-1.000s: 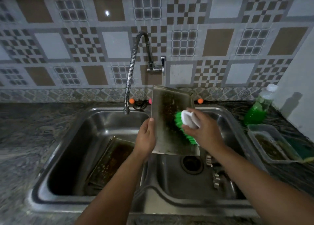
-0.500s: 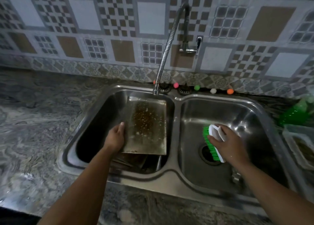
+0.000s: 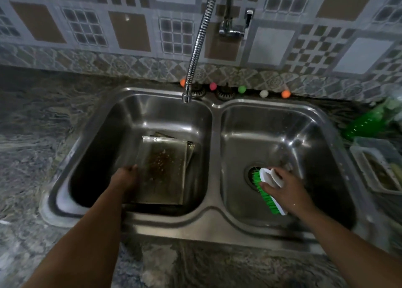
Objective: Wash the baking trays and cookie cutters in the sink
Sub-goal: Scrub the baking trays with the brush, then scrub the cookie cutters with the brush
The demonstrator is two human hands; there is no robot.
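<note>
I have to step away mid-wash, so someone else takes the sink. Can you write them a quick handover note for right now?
Left hand holds the dirty baking tray by its left edge, low in the left basin, on top of another tray.
Right hand grips the green scrub brush over the right basin's drain.
The tap shows no running water.
Done: no tray looks clean; brown residue still on the held one.
Left: scrub and rinse both trays. Cookie cutters cannot be made out here.

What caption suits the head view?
Left hand lowers baking tray into left basin; right hand holds scrub brush.
</note>
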